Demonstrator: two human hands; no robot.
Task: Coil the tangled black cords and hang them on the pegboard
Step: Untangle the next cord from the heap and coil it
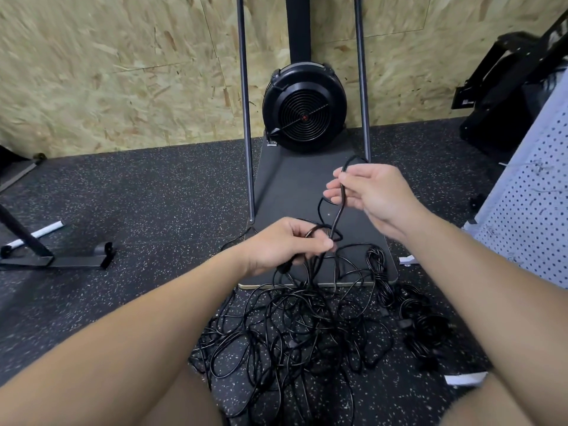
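- Left hand [287,244] is seen curled around several loops of black cord [338,207], gathered in the fist above the near end of a dark base plate [295,186].
- Right hand [373,192] is held higher and further out, fingers bent, one strand of the same cord pinched between thumb and fingertips; a small loop of it sticks up above the fingers.
- The strand is stretched nearly straight between the two hands, which are held apart, right above left.
- From the left fist several strands are hung down into a tangled pile of cords [295,336] spread on the speckled rubber floor [138,192], just in front of the person's knees.
- A plug body is seen dangling just below the left wrist.
- To the right of the pile, tighter dark bundles of cord [421,321] are lain on the floor, partly over the plate's near right corner; whether they are neatly coiled cannot be told.
- White pegboard [534,210] is leaned at the right edge, well apart from the pile; small hooks are seen on it, nothing is seen hung on them.
- A round black fan housing [304,109] is stood at the far end of the plate, flanked by two upright metal rods [246,103].
- OSB wall panel [107,66] is behind; black metal frame feet [58,259] are on the floor at left, black equipment at far right.
- White tape scraps [464,379] are lain on the floor near the right knee.
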